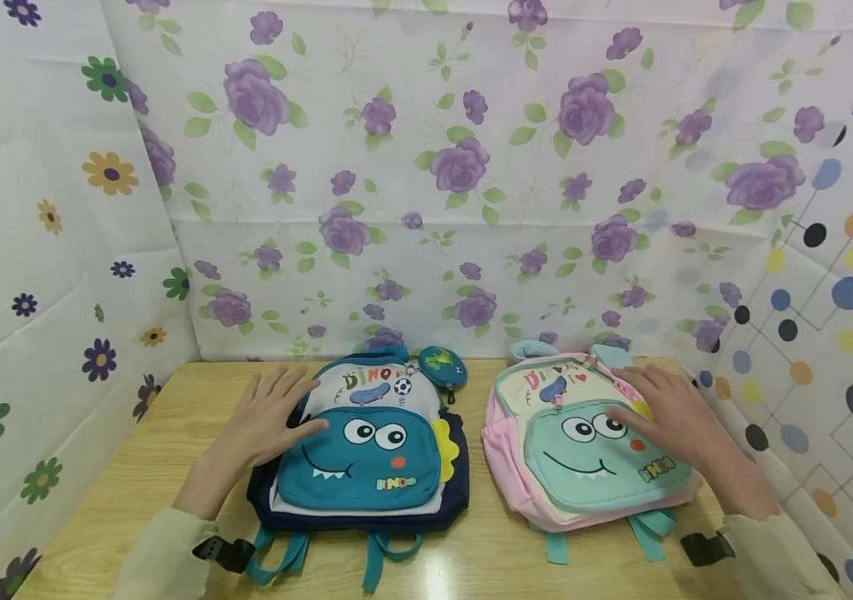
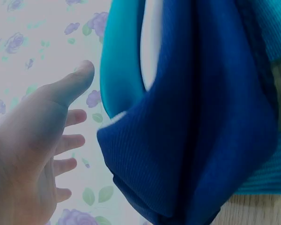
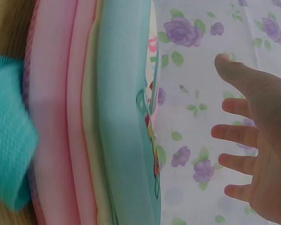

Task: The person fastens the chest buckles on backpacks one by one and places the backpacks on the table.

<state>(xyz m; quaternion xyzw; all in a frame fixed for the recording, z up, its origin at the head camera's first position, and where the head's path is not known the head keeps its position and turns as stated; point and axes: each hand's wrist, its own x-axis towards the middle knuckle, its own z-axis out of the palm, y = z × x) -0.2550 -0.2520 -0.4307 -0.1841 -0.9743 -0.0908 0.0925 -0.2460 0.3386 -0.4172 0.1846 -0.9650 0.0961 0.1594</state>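
Note:
Two small dinosaur backpacks lie side by side on the wooden table. The blue backpack (image 1: 366, 467) has a teal front pocket with cartoon eyes, and a round teal coin purse (image 1: 442, 367) hangs by its top. To its right lies the pink backpack (image 1: 591, 458), with a mint pocket and a similar face. Over the blue one's left side my left hand (image 1: 264, 417) hovers, fingers spread; in the left wrist view a gap shows between hand and bag. My right hand (image 1: 669, 412) is above the pink one's right side, fingers straight and apart from it in the right wrist view.
The wooden table (image 1: 148, 467) ends at a purple-rose cloth (image 1: 396, 167) at the back. A flower-patterned cloth (image 1: 43, 275) stands on the left and a dotted one (image 1: 846, 333) on the right. Teal straps (image 1: 373, 558) stick out toward the near edge.

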